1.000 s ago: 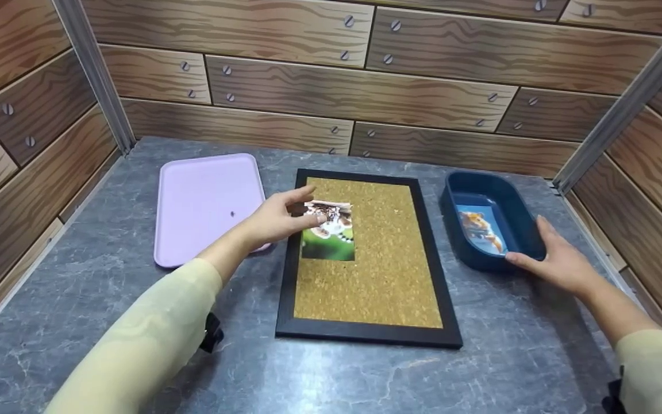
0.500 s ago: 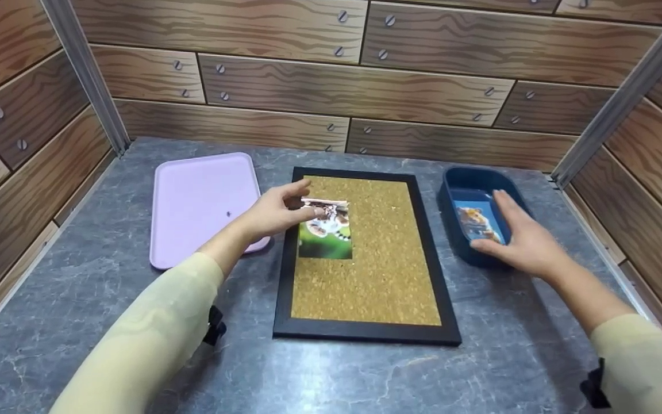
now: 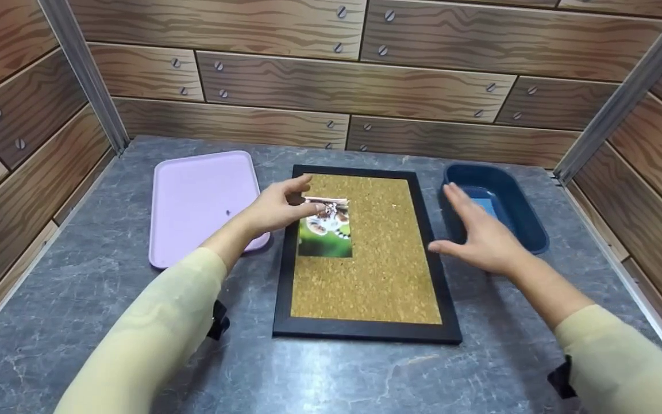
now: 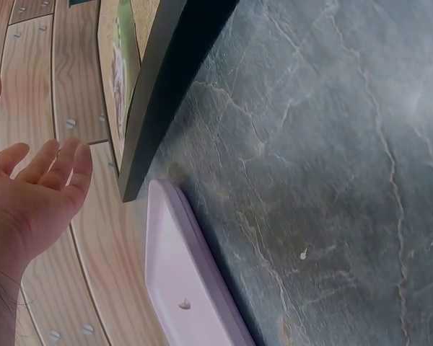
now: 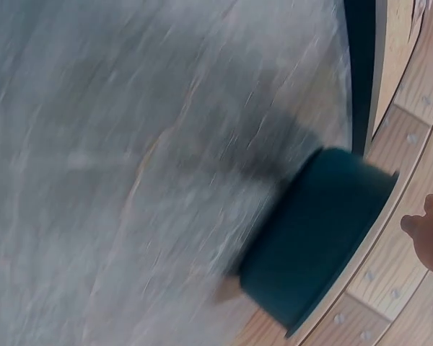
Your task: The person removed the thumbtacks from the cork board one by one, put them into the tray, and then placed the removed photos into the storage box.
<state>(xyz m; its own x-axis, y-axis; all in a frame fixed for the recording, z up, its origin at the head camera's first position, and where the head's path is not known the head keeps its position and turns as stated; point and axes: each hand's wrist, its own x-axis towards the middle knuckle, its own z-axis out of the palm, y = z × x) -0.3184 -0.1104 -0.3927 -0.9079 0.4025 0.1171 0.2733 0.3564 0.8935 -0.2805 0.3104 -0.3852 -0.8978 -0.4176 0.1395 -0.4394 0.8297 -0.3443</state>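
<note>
Now the spread, empty right hand [image 3: 483, 237] is drawn from the blue plastic box [image 3: 519, 214] toward the black-framed cork board [image 3: 380, 282], seemingly the focus, whose green rectangular photo [image 3: 326, 244] is overhung by the relaxed left hand [image 3: 276, 207].

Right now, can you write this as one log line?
left hand: by photo, contact unclear | photo: on corkboard | right hand: holds nothing, near blue bin | purple tray: left of corkboard
</note>
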